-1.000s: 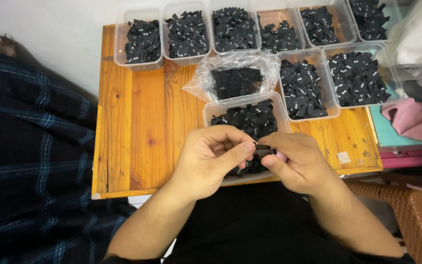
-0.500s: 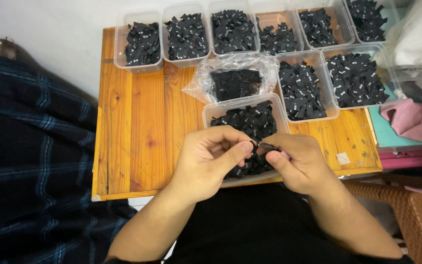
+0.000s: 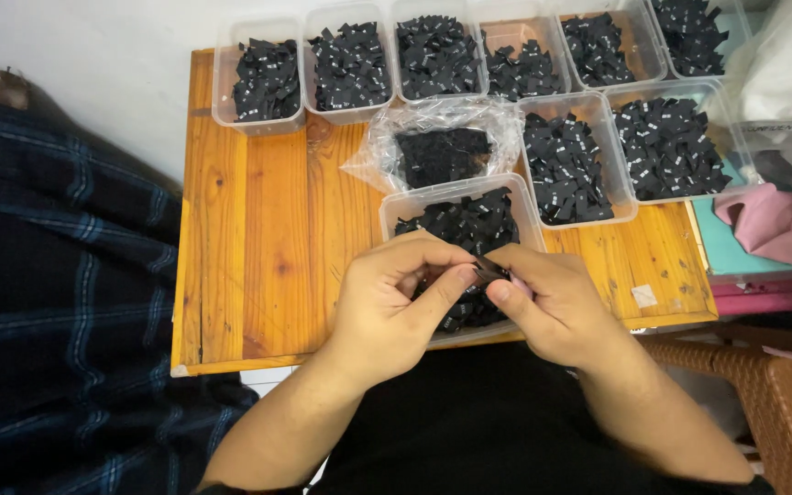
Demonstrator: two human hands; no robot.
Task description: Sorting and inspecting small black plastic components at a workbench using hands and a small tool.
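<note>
Soft, even light falls from above and spreads across the orange varnished wooden counter (image 3: 258, 238), which shows a mild sheen but no hard glare. Shadows are faint and short, gathering under the left hand (image 3: 391, 307) and right hand (image 3: 552, 307) near the counter's front edge. The crinkled clear plastic bag (image 3: 442, 147) catches small white highlights. Focus is sharp over the middle; the black pieces in the clear plastic tubs (image 3: 268, 78) along the far edge lose detail in their darkness. Straight edges bow slightly toward the corners.

The worktop (image 3: 258, 238) is orange-brown wood with darker grain. The small labels (image 3: 561, 165) in the clear tubs (image 3: 228, 92) are black with white specks. The cloth (image 3: 48, 302) is navy plaid; the fabric (image 3: 767, 225) is pink.
</note>
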